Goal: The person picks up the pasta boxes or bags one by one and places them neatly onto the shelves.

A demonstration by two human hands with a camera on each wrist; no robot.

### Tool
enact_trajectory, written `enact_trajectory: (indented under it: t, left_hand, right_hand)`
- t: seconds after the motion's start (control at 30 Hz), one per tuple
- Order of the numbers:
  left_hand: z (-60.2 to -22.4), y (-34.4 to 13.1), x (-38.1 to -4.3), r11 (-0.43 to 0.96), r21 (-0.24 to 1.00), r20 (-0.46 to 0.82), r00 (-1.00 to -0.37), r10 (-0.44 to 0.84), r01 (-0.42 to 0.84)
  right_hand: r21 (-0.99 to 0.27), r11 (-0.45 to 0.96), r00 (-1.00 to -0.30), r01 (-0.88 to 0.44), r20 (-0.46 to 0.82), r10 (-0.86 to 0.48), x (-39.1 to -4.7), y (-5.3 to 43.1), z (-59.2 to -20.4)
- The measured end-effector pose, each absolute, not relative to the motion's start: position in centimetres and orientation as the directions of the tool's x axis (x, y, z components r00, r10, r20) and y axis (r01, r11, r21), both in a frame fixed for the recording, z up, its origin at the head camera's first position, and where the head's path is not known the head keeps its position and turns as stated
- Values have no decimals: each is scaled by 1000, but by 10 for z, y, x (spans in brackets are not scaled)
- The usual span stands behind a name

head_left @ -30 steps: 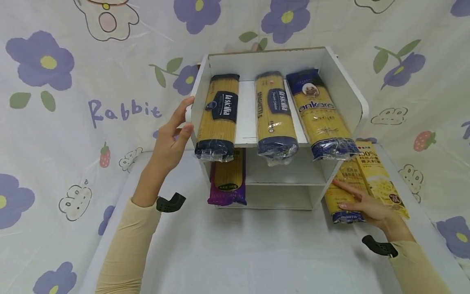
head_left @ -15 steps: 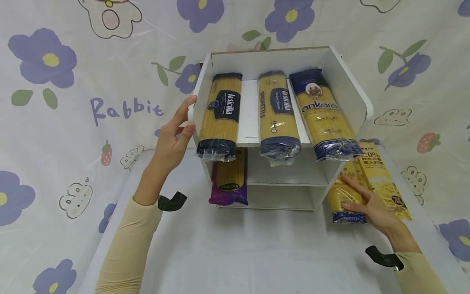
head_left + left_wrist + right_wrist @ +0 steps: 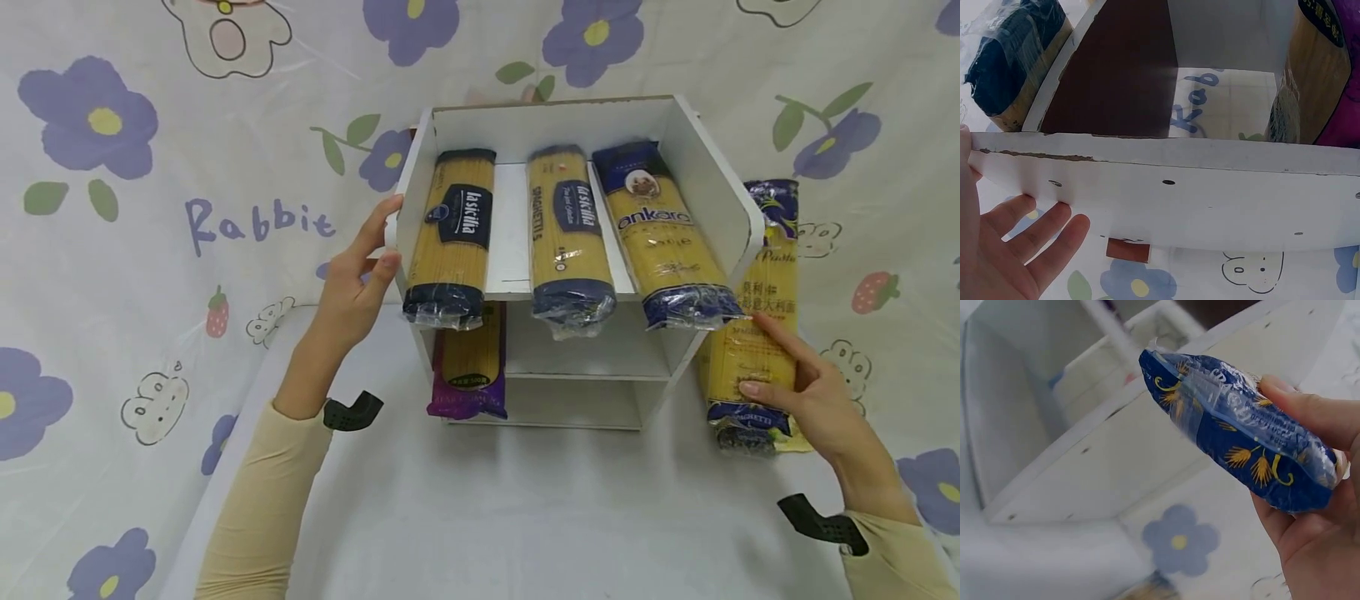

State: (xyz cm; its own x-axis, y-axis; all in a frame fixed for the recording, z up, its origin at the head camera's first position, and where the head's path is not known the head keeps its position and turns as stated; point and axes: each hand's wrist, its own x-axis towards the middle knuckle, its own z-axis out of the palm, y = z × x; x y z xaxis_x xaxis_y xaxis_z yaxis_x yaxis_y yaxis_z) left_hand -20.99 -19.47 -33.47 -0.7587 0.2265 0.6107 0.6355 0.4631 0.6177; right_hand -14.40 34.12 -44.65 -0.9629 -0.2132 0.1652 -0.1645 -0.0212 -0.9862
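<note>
My right hand (image 3: 832, 408) grips a yellow and blue spaghetti packet (image 3: 757, 333) near its lower end, thumb on the front. It stands raised beside the white shelf unit (image 3: 701, 167). In the right wrist view the packet's blue end (image 3: 1241, 437) faces the camera, with the right hand (image 3: 1316, 544) around it. My left hand (image 3: 345, 292) rests on the unit's left side panel at its front edge. Seen from the left wrist, several fingers of the left hand (image 3: 1029, 244) lie nearly straight on the panel's outer face (image 3: 1210, 206).
Two la sicilia packets (image 3: 450, 242) (image 3: 570, 242) and an ankara packet (image 3: 667, 233) lie on the top shelf, ends overhanging. A purple-ended packet (image 3: 468, 375) sits on the middle shelf. Behind the held packet, another packet's end (image 3: 742, 439) and a yellow pack (image 3: 798, 442) show on the white table (image 3: 525, 508).
My right hand has taken hold of the spaghetti packet on the table and lifted it up and rightward, tilting it upright. My left hand stays on the shelf unit.
</note>
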Motion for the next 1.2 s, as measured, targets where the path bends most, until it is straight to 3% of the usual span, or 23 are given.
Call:
enact_trajectory:
  t: [0.33,0.63,0.97,1.2]
  left_hand:
    - [-333,-195,-208,460,624,606,-762,225,632]
    - [-333,-195,-209,465,626,601,-767,224,626]
    - [-334,-195,-208,467,628,595,-771,227,623]
    - [-333,-194,-208,468,625,597,-769,230,625]
  right_hand:
    - [-941,-58,-930,-335,340,-139,-130,335,-407]
    - [-864,-85,-855,-497,504,-124,-114,325,-378]
    - [-827,-76,-820,-557,563,-107,-96,310,-360]
    - [-826,-87,-802,-558,563,-200,-87,294,-348]
